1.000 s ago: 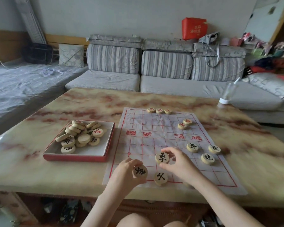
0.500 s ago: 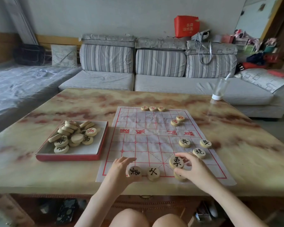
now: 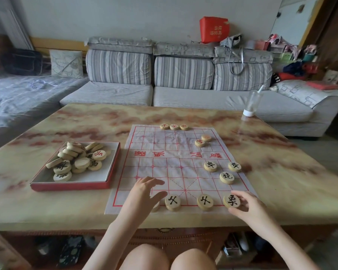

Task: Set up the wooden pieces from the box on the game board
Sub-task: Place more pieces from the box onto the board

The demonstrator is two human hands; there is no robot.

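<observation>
A paper game board with red grid lines lies on the marble table. A red-edged box at its left holds several round wooden pieces. On the board's near row, my right hand grips an elephant piece resting on the line. Two black-marked pieces lie to its left. My left hand hovers with fingers spread over a piece that is mostly hidden beneath it. Other pieces lie at the board's right side and far edge.
A clear plastic cup with a straw stands at the table's far right. A grey striped sofa runs behind the table. My knees show below the table's near edge, with clutter on the shelf underneath.
My right hand carried the elephant piece rightward along the near row, leaving a second piece behind. My left hand set its piece down and spread its fingers.
</observation>
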